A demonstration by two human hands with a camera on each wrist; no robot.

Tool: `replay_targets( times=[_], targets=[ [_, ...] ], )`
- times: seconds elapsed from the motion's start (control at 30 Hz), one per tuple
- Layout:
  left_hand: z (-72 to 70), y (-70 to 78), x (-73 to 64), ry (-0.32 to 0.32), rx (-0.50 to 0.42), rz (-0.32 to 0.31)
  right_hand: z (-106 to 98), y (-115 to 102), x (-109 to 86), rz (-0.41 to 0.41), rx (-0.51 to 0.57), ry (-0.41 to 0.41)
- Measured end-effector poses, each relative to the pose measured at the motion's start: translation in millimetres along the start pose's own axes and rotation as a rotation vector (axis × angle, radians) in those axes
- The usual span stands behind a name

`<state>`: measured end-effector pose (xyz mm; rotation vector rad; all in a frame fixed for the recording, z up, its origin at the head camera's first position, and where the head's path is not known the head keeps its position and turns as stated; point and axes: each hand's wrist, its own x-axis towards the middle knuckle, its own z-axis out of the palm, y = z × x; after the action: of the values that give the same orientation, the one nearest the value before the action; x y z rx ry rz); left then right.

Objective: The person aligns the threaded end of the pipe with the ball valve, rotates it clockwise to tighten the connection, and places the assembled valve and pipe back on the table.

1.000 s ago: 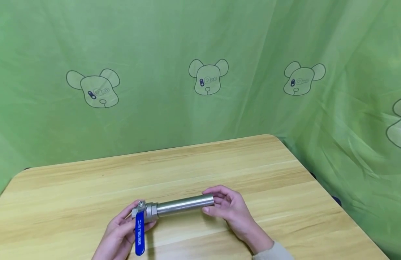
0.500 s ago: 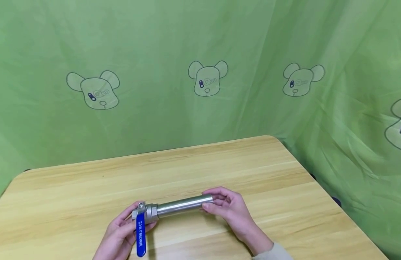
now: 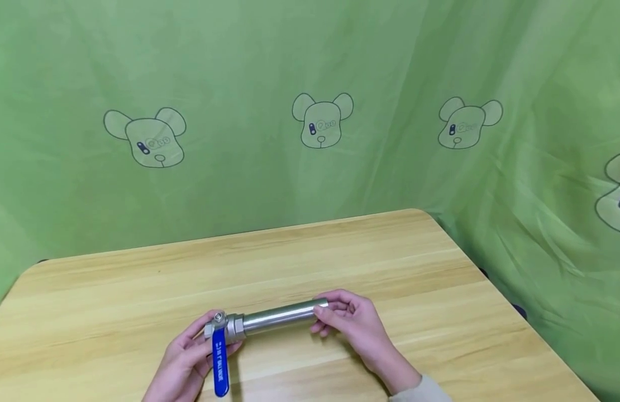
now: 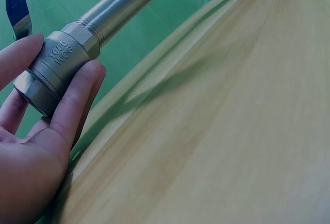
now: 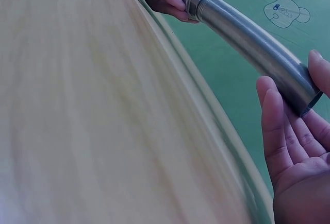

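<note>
My left hand (image 3: pixel 181 360) grips the steel ball valve (image 4: pixel 61 59), thumb on one side and fingers on the other. The valve's blue lever handle (image 3: pixel 220 363) points toward me across that hand. A shiny metal pipe (image 3: pixel 282 316) runs from the valve's right end, with threads (image 5: pixel 202 6) showing at the joint. At the pipe's far end, my right hand (image 3: pixel 357 324) holds it between thumb and fingers, the thumb lying over the top. In the right wrist view, the pipe's open end sits close to that palm. Both parts are held above the table, casting a shadow on it.
A wood-grain table (image 3: pixel 139 290) with rounded corners lies beneath the hands. Green fabric (image 3: pixel 239 167) with printed bear heads hangs behind it and along the right side. A light sleeve (image 3: pixel 421 389) covers the right forearm.
My right thumb has moved up over the top of the pipe, and the fingers have shifted beneath it. The lever's lower end has swung slightly right. My left hand has hardly moved.
</note>
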<state>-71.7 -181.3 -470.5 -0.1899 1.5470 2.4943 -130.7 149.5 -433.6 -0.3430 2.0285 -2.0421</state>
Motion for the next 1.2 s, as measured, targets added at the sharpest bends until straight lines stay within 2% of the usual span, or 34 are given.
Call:
replay_targets(
  times=[0.1,0.3,0.4,0.53,0.73,1.0,1.2],
  targets=[
    [0.5,0.2,-0.1,0.007,-0.004,0.003,-0.6,1.1,-0.3,-0.002,0.017,-0.014],
    [-1.5,-1.6,-0.7,-0.023,-0.032,0.027,-1.9,2.5,0.2,-0.044,0.068,-0.057],
    [-2.0,-2.4,-0.6,-0.021,-0.035,0.050,-1.4,1.2,1.0,-0.043,0.070,-0.031],
    [-2.6,-1.5,-1.1,-0.006,-0.034,0.034,-0.7,-0.4,0.4,-0.029,0.043,0.012],
    [-0.8,-2.5,0.1,-0.048,-0.033,0.025,-3.9,1.6,-0.4,-0.016,0.033,0.024],
    [3.6,-1.1,-0.3,0.039,-0.002,-0.001,-3.9,1.9,0.9,-0.002,0.039,0.019],
    [2.2,-2.6,-1.8,-0.013,-0.012,0.032,-4.0,3.6,0.5,-0.009,0.023,0.015]
  ],
)
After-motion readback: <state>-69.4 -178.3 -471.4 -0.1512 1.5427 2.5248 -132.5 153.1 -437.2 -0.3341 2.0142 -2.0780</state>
